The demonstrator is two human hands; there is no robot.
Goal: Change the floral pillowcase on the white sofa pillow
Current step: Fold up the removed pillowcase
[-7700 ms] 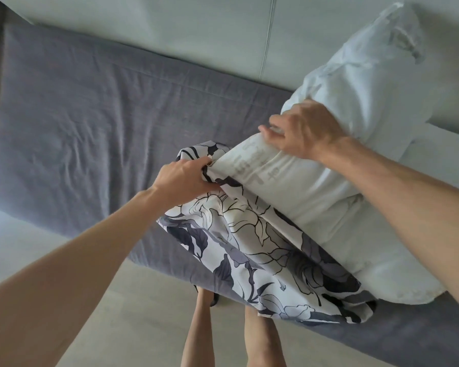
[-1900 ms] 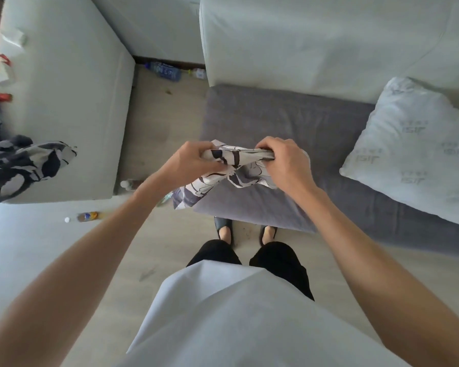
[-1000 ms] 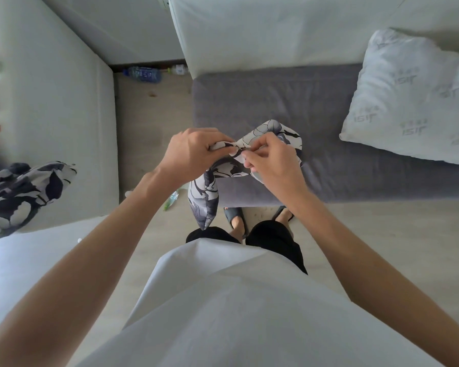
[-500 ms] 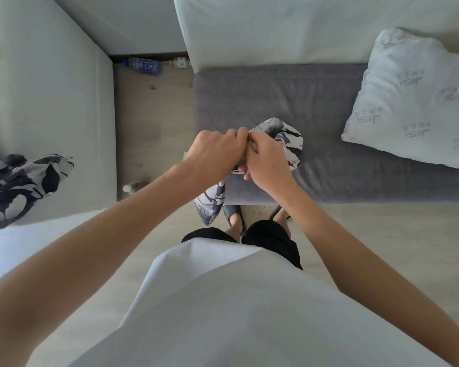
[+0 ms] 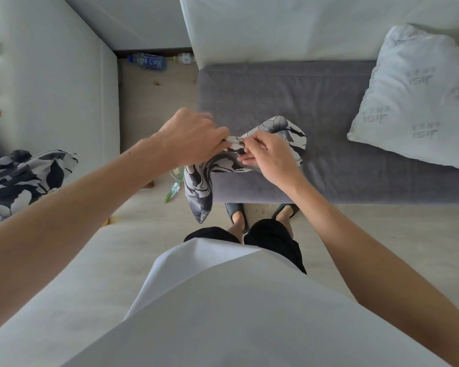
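The floral pillowcase [image 5: 252, 154] is bunched up between the person's two hands, over the front edge of the grey sofa seat [image 5: 316, 107]. The left hand [image 5: 194, 139] grips the gathered cloth from the left, fingers curled round it; the right hand [image 5: 270, 154] pinches the same bunch from the right, so the hands sit close together with the fabric between them. One corner of the case hangs down past the seat edge toward the floor, another puffs up behind the right hand.

The bare white pillow [image 5: 419, 102] lies on the seat to the right, well apart from the hands. It carries pale grey printed marks repeated across it, too faint to read for certain.

A second floral cloth [image 5: 24, 178], dark and white, lies crumpled on a white surface [image 5: 51, 88] at the left. One plastic bottle with a blue label [image 5: 147, 61] lies on the pale wood floor [image 5: 149, 107] by the wall; its label is unreadable. Small scraps of litter [image 5: 174, 190] lie near the sofa's corner. The sofa back [image 5: 276, 27] is white. Two slippered feet [image 5: 237, 214] stand at the seat edge.
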